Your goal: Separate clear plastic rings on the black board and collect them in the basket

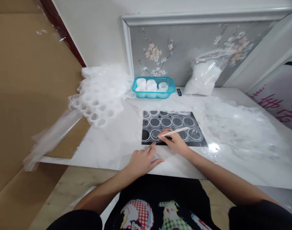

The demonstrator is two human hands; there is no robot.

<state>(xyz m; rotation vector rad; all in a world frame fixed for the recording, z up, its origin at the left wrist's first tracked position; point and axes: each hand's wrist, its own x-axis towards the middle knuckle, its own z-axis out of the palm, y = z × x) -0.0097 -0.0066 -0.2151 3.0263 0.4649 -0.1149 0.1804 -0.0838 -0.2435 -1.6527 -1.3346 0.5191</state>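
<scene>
A black sheet (146,134) lies on the white table, covered by rows of whitish translucent rings (166,121) on clear film. Over its front row, my right hand (176,142) pinches a slim white pen-shaped tool (177,131), slanted up to the right. The tool's lower end points at a ring and is partly hidden by the fingers. My left hand (141,162) rests at the sheet's front edge, fingers apart, with its index fingertip close to that ring and nothing in its grasp.
Behind the sheet, a turquoise basket (152,95) holds several white rings. Beside it are a small dark blue item (179,92) and a clear bag of white material (203,78). Ring-cut sheets (100,95) are heaped left, clear film (242,127) right. Cardboard (28,80) stands at far left.
</scene>
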